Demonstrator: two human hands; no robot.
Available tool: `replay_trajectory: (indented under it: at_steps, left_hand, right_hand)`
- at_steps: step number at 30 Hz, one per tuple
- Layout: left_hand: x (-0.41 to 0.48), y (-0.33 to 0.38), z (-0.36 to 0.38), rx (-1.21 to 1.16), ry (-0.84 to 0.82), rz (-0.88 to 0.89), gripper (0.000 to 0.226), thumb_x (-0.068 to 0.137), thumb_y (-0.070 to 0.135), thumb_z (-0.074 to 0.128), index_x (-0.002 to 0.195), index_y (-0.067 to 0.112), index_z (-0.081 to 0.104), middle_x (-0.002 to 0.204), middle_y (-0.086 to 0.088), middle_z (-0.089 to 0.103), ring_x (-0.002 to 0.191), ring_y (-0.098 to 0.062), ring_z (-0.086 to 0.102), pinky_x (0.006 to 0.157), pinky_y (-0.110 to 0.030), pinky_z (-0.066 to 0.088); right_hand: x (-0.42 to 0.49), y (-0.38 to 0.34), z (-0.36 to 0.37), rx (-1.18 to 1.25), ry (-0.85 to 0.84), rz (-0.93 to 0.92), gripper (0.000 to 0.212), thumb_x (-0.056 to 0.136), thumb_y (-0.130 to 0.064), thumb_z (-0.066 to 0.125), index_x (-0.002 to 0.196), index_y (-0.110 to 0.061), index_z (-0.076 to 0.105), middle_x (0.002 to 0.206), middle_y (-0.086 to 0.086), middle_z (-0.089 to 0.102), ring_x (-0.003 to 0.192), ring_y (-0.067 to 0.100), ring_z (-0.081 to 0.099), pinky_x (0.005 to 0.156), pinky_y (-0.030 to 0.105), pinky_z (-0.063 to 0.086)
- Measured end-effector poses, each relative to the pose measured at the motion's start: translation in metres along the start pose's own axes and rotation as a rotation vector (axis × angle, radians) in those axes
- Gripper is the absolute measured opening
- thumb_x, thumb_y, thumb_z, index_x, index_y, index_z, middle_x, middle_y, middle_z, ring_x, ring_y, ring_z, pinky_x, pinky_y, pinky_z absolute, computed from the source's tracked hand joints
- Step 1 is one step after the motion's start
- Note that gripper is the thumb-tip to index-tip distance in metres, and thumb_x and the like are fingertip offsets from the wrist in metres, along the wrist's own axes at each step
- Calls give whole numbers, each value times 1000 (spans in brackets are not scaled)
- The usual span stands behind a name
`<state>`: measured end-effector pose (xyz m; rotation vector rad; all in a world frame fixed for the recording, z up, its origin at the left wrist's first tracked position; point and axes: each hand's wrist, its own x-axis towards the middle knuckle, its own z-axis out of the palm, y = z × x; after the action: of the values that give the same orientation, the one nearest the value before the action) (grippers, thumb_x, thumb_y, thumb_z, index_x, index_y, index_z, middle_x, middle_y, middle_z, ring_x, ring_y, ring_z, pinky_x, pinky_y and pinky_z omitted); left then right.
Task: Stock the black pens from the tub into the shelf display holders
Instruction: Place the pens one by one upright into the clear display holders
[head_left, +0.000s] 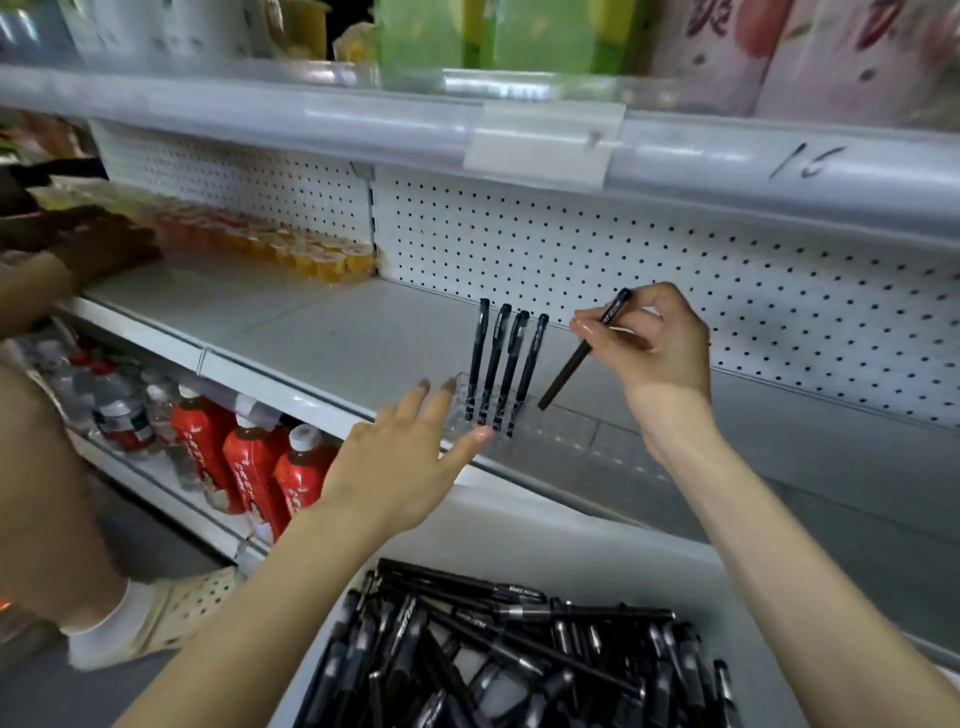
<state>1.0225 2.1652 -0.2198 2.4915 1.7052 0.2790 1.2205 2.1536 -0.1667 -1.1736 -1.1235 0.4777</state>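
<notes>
Nearest me, the tub (519, 535) is holding the loose pens (519, 649), which are lying crossed. My left hand (395, 467), fingers straight and spread, is touching the clear holder (561, 431) at the front edge of the shelf (311, 332). Four standing pens (506, 364) are filling its left end. My right hand (654, 348), the nearer to the next slot, is pinching the held pen (566, 374), which is tilting, lower end pointing down-left and hanging just right of the fourth pen. The empty slots are proving hard to make out through the clear plastic.

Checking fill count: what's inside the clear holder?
Four black pens stand in the clear holder, at its left end. A fifth pen, pinched by the right hand, is not yet in. The left hand covers part of its front edge.
</notes>
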Motion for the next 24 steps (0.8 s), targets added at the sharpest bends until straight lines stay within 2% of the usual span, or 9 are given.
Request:
replay_trajectory:
  at_steps: [5, 17, 20, 22, 24]
  left_hand:
    - [1, 0, 4, 32, -13, -11, 73, 85, 69, 5, 150, 34, 5, 158, 1, 13, 140, -23, 25, 107, -43, 28]
    - [3, -3, 12, 25, 26, 6, 73, 85, 69, 1, 149, 34, 3, 156, 2, 20, 139, -19, 27, 106, -41, 30]
    - [3, -4, 13, 23, 36, 9, 72, 86, 69, 2, 149, 34, 3, 154, 1, 24, 137, -20, 30, 104, -40, 32]
    - [3, -5, 13, 20, 43, 12, 71, 86, 69, 2, 149, 35, 4, 153, 1, 27, 135, -20, 32, 102, -39, 34]
    - [3, -5, 13, 19, 49, 13, 71, 86, 68, 2, 149, 35, 4, 152, 2, 29, 134, -20, 33, 101, -39, 35]
  right_hand:
    - [11, 17, 2, -33, -15, 35, 30, 77, -3, 74, 79, -19, 49, 82, 0, 73, 82, 18, 71, 90, 48, 52]
    - [24, 32, 9, -306, -221, 30, 27, 75, -16, 77, 84, -10, 52, 85, 8, 72, 82, 25, 70, 83, 52, 54]
    - [26, 30, 12, -374, -267, 27, 27, 75, -15, 78, 85, -10, 54, 85, 5, 72, 81, 21, 69, 84, 46, 55]
    - [25, 30, 14, -469, -298, 15, 27, 74, -17, 79, 87, -12, 55, 90, 8, 72, 81, 19, 67, 80, 32, 52]
    - [24, 31, 15, -528, -292, 4, 28, 75, -19, 79, 90, -11, 57, 92, 8, 71, 83, 17, 66, 74, 25, 47]
